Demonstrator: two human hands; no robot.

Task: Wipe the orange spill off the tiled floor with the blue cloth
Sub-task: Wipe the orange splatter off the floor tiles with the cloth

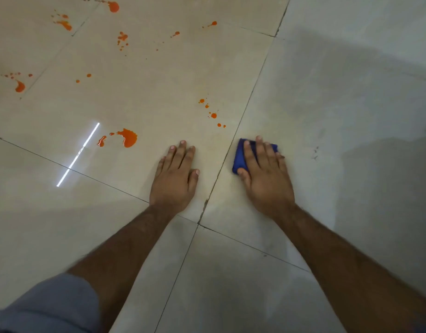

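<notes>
Orange spill lies in scattered blots on the glossy beige tiled floor point(159, 97). The largest blot point(129, 138) is left of my hands, a trail of small drops point(213, 115) lies just beyond them, and more splashes point(65, 24) spread across the far left. My right hand point(264, 174) presses flat on the folded blue cloth point(239, 155), which rests on the tile just right of a grout line, below the small drops. My left hand point(176, 176) lies flat on the floor with its fingers spread, holding nothing.
Dark grout lines point(231, 147) cross the floor between large tiles. A bright strip of reflected light point(77, 155) shines left of the big blot. A grey sleeve or trouser leg point(51, 306) shows at the bottom left. The right side of the floor lies in shadow.
</notes>
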